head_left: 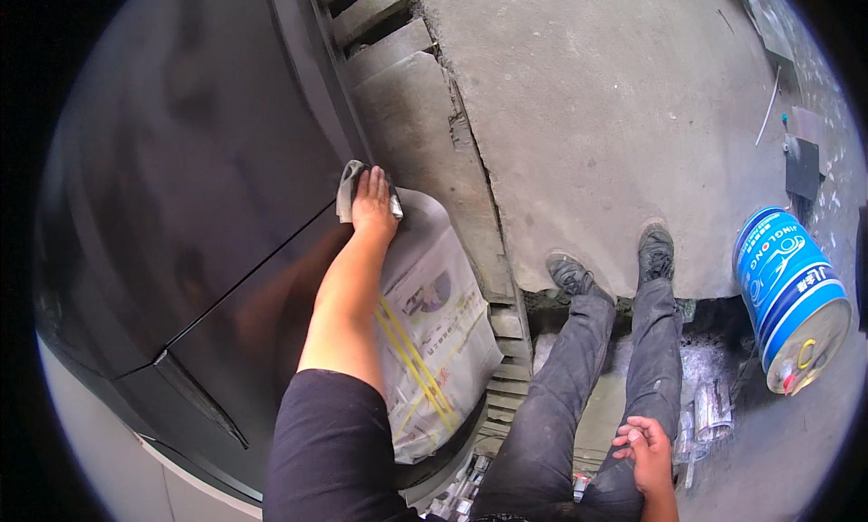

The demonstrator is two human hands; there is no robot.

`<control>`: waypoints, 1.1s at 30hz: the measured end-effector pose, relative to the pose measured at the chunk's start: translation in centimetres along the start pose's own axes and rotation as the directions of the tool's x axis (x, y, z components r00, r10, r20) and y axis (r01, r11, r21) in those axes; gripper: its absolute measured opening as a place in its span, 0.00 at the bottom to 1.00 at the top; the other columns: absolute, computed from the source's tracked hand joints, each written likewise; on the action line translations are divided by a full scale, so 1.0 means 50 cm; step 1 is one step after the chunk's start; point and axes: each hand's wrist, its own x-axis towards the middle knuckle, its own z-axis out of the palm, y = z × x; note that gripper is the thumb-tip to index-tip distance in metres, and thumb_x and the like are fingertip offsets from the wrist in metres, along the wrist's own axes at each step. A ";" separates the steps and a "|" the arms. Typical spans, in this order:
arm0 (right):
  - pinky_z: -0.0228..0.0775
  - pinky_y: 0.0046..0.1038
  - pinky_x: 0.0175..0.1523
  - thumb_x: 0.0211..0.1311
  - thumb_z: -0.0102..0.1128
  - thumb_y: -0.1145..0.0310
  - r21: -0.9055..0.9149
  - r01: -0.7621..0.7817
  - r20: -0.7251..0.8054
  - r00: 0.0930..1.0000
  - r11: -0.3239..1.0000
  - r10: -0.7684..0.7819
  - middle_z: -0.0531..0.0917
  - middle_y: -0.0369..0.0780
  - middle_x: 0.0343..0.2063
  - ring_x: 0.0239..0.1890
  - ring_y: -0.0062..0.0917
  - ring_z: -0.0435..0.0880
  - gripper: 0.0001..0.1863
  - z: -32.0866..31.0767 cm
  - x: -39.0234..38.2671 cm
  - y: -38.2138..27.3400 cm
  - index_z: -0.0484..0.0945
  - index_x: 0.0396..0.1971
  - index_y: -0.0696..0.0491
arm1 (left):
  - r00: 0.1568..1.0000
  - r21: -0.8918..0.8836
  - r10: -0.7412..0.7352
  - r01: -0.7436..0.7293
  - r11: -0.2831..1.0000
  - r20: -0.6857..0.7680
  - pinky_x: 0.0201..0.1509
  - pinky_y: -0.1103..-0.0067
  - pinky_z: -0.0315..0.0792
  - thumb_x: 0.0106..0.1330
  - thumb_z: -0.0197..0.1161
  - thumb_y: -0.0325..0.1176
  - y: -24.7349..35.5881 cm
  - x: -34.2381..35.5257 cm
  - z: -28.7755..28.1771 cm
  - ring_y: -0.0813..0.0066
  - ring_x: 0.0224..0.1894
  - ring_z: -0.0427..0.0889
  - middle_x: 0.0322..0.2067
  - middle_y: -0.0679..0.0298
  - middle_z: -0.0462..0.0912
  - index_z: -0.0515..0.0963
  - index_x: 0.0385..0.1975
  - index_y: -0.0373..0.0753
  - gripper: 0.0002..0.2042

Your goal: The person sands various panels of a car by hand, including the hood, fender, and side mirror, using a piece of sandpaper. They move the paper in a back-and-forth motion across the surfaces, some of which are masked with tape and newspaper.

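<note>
Stretched out to the left, my left hand (373, 205) presses a grey cloth (351, 185) against the edge of a dark, glossy car body (208, 187). Its fingers lie over the cloth, which bunches out on both sides of them. The hand is beside a panel seam, above a rounded shape covered with printed masking paper (425, 314) that has yellow stripes. Down by my leg, my right hand (649, 454) hangs with loosely bent fingers. Nothing shows in it.
A blue and white metal drum (791, 296) stands at the right. Wooden slats (434, 160) and a concrete slab (615, 115) lie beside the car. My shoes (655, 251) are at the slab's near edge. Crumpled silvery material (710, 413) lies right of my legs.
</note>
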 end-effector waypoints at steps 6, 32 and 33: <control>0.80 0.26 0.36 0.70 0.50 0.72 -0.014 0.050 0.021 0.999 0.999 -0.050 0.80 0.43 0.39 0.37 0.25 0.83 0.13 0.011 -0.001 0.001 0.72 0.50 0.61 | 0.999 -0.107 -0.013 0.009 0.994 -0.036 0.78 0.64 0.29 0.68 0.44 0.56 -0.011 -0.112 0.028 0.63 0.77 0.38 0.75 0.58 0.45 0.53 0.71 0.35 0.38; 0.80 0.24 0.34 0.69 0.51 0.71 0.021 0.066 0.013 0.998 0.998 -0.067 0.79 0.43 0.38 0.35 0.24 0.82 0.13 0.004 0.007 -0.006 0.72 0.49 0.61 | 0.980 -0.168 -0.049 0.017 0.986 -0.191 0.78 0.64 0.33 0.60 0.55 0.48 -0.107 -0.237 -0.008 0.60 0.76 0.43 0.73 0.55 0.51 0.57 0.69 0.31 0.39; 0.80 0.24 0.34 0.69 0.51 0.71 0.019 0.069 0.027 0.997 0.997 -0.070 0.79 0.43 0.38 0.35 0.24 0.82 0.13 0.003 0.004 -0.009 0.72 0.49 0.61 | 0.957 -0.296 -0.124 0.042 0.954 -0.263 0.78 0.64 0.35 0.59 0.56 0.45 -0.127 -0.302 0.005 0.60 0.76 0.44 0.73 0.54 0.52 0.59 0.68 0.31 0.37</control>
